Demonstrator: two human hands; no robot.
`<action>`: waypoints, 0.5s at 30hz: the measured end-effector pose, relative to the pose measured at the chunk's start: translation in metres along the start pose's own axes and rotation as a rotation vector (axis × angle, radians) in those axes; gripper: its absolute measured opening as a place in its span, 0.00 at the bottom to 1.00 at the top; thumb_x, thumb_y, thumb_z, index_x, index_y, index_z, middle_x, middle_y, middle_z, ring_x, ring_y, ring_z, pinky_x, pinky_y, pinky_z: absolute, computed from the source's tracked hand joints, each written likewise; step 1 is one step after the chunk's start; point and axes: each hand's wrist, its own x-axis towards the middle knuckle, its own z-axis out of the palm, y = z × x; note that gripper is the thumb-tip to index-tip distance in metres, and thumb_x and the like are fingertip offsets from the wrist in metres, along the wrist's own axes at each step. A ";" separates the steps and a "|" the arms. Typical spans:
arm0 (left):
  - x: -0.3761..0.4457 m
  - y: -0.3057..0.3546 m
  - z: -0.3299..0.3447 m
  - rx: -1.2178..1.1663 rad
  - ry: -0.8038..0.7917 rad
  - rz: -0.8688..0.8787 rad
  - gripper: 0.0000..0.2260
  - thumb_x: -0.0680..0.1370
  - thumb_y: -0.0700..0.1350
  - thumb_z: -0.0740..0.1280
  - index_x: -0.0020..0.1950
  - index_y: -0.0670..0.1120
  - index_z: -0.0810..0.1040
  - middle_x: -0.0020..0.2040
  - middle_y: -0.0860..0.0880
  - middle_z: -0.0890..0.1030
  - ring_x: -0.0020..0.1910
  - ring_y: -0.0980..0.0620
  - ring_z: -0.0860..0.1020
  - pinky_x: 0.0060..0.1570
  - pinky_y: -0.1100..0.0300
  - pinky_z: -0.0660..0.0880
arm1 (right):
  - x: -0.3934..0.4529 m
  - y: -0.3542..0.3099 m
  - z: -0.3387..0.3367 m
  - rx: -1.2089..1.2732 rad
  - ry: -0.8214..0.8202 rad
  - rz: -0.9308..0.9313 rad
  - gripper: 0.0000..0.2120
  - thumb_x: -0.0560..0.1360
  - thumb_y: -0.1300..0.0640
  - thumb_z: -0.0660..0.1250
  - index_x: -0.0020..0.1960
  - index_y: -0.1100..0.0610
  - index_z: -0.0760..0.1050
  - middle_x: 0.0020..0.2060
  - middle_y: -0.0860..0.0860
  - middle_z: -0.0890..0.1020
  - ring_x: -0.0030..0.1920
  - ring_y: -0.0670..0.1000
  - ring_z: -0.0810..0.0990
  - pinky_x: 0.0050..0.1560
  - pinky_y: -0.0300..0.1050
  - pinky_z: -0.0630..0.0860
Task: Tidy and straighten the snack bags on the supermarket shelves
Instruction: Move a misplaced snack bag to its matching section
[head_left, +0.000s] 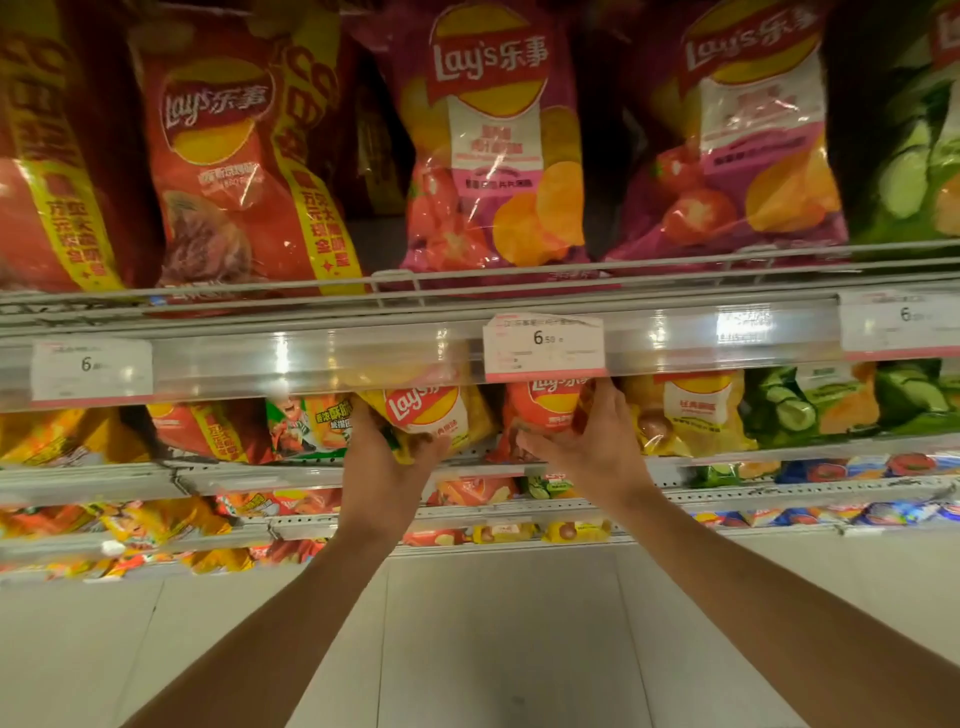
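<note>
While left hand (387, 462) grips yellow bag (431, 421), right hand (587, 447) grips red bag (545, 410)

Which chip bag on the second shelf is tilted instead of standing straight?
The yellow Lay's chip bag gripped by the left hand. It leans sideways with its logo slanted, while the red Lay's bag beside it stands upright.

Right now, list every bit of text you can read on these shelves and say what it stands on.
"Lay's 乐事": magenta tomato bag, top shelf.
"Lay's 乐事": second magenta bag and red bag beside it.
"Lay's": yellow bag gripped by the left hand.
"6.50": middle price tag.
"6": left price tag; the rest is blurred.
Flavour panels and yellow banners: too blurred.
</note>
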 end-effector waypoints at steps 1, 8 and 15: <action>0.008 0.000 0.001 -0.041 -0.029 -0.041 0.31 0.71 0.46 0.78 0.68 0.50 0.65 0.57 0.56 0.79 0.55 0.56 0.79 0.52 0.53 0.80 | 0.008 0.000 0.004 -0.012 -0.009 0.025 0.52 0.61 0.39 0.82 0.76 0.51 0.58 0.68 0.51 0.71 0.69 0.53 0.70 0.68 0.56 0.74; 0.046 -0.005 0.008 -0.108 -0.121 -0.141 0.29 0.67 0.43 0.81 0.57 0.52 0.65 0.51 0.54 0.78 0.53 0.54 0.77 0.58 0.58 0.73 | 0.027 0.002 0.009 0.005 0.029 0.101 0.55 0.56 0.35 0.82 0.73 0.48 0.59 0.65 0.48 0.78 0.65 0.53 0.77 0.63 0.50 0.77; 0.055 -0.003 -0.006 -0.193 -0.085 -0.196 0.13 0.69 0.41 0.80 0.45 0.50 0.77 0.37 0.54 0.82 0.27 0.64 0.80 0.24 0.73 0.71 | 0.013 -0.018 0.013 -0.022 0.098 0.130 0.52 0.59 0.34 0.81 0.72 0.52 0.61 0.64 0.52 0.79 0.64 0.57 0.78 0.64 0.59 0.77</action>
